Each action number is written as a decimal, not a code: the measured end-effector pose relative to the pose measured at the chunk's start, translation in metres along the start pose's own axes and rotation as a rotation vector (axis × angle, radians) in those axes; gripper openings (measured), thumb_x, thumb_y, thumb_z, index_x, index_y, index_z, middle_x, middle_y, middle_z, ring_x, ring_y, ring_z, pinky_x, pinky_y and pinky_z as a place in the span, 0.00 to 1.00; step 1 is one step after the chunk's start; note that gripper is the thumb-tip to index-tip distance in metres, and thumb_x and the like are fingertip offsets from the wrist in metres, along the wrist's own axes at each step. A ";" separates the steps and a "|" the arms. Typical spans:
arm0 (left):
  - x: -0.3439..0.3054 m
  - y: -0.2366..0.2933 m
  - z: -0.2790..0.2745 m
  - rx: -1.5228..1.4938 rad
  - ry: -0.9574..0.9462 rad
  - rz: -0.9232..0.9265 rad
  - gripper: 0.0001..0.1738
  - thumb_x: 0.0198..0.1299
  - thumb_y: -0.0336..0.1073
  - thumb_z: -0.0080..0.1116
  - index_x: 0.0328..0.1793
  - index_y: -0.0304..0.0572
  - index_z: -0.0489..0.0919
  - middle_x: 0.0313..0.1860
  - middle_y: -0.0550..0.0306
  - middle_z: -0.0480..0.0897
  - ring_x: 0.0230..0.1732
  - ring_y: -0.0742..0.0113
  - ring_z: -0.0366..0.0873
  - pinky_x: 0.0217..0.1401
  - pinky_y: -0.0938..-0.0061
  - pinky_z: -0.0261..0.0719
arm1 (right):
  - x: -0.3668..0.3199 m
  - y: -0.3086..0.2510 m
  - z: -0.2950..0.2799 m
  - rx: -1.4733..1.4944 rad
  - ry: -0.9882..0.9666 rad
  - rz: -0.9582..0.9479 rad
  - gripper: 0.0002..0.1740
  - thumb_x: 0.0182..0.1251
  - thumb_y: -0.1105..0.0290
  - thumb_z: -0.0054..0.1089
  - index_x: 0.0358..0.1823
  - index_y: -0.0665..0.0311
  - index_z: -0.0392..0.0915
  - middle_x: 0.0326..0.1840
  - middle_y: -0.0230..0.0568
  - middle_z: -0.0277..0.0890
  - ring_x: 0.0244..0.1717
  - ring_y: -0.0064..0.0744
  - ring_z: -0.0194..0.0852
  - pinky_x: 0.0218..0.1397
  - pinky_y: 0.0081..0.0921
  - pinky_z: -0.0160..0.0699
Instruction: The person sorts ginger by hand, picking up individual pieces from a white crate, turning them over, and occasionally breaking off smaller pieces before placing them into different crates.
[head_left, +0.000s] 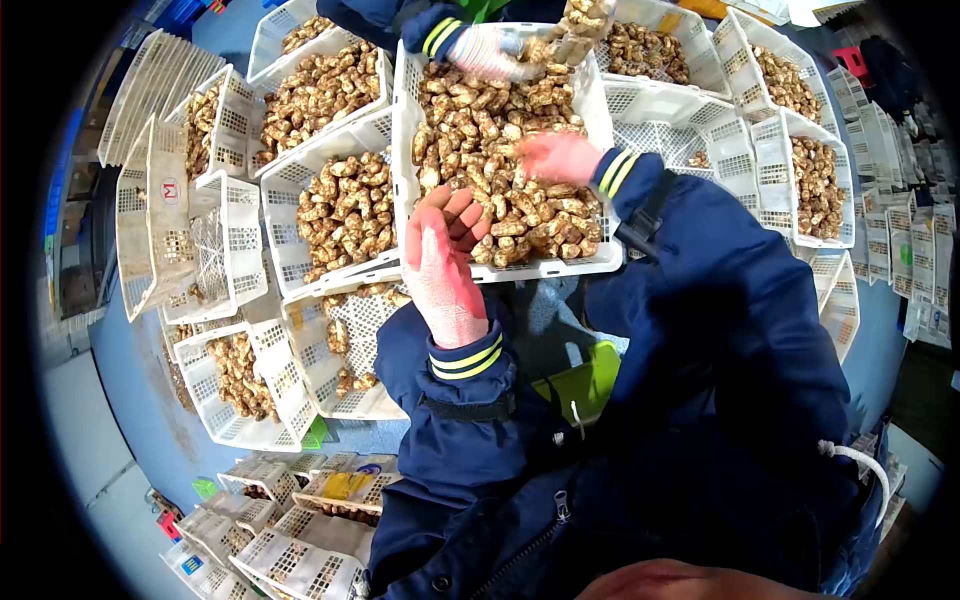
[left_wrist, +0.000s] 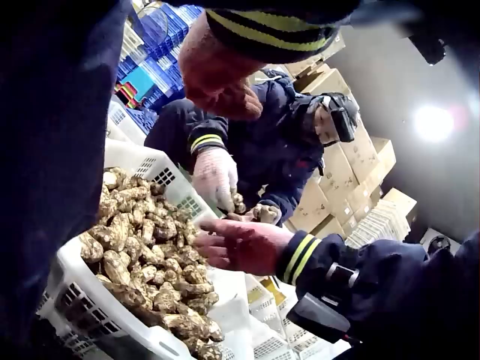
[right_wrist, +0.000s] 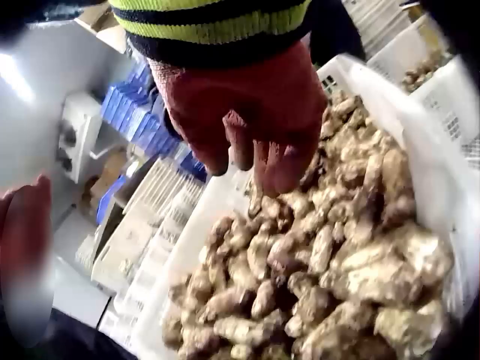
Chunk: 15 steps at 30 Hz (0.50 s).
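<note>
A white plastic crate [head_left: 612, 245] in front of me is heaped with stubby, knobbly brown-and-cream pieces [head_left: 480, 130] that look like roots or tubers. My left hand [head_left: 445, 265], in a reddish glove, hovers over the crate's near left edge, its fingers loosely bent and nothing seen in them. Over the right side of the heap my gloved right hand [head_left: 560, 158] reaches inward, blurred. In the right wrist view the right hand [right_wrist: 247, 112] has its fingers hanging down close over the pieces [right_wrist: 300, 277], with nothing visible in its grasp.
Across the crate another person's white-gloved hand [head_left: 492, 52] works at the far end, near pieces held in their other hand [head_left: 580, 30]. More crates of pieces [head_left: 345, 215] stand left and right. A nearly bare crate [head_left: 660, 135] is at right; a green container [head_left: 585, 385] is below.
</note>
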<state>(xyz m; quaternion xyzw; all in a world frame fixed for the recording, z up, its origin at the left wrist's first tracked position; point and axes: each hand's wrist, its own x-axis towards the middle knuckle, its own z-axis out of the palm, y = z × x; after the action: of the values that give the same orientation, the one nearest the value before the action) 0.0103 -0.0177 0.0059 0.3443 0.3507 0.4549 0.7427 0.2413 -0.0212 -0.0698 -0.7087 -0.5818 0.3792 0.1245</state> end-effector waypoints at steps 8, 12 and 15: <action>0.000 0.001 -0.005 -0.023 -0.015 -0.021 0.24 0.62 0.45 0.48 0.56 0.32 0.67 0.45 0.49 0.76 0.42 0.63 0.76 0.46 0.71 0.75 | 0.000 -0.035 0.085 -0.348 -0.047 -0.176 0.28 0.56 0.65 0.52 0.61 0.53 0.61 0.39 0.46 0.77 0.39 0.46 0.76 0.38 0.38 0.72; 0.000 0.001 -0.005 -0.053 -0.012 -0.027 0.24 0.62 0.45 0.48 0.55 0.31 0.67 0.44 0.49 0.76 0.41 0.64 0.76 0.45 0.71 0.75 | -0.010 -0.023 0.083 -0.181 -0.002 -0.285 0.30 0.55 0.63 0.55 0.61 0.57 0.60 0.47 0.50 0.73 0.47 0.47 0.72 0.47 0.35 0.71; 0.002 -0.001 -0.005 -0.041 -0.011 -0.023 0.23 0.62 0.45 0.48 0.54 0.32 0.67 0.43 0.49 0.76 0.40 0.64 0.76 0.44 0.71 0.76 | -0.004 -0.031 0.075 -0.182 -0.155 -0.098 0.34 0.53 0.62 0.57 0.63 0.52 0.58 0.49 0.45 0.73 0.49 0.45 0.72 0.50 0.33 0.70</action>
<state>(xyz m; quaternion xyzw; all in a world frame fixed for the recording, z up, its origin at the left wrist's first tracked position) 0.0071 -0.0150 0.0019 0.3273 0.3410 0.4515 0.7568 0.1672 -0.0363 -0.1006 -0.6562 -0.6557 0.3720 0.0328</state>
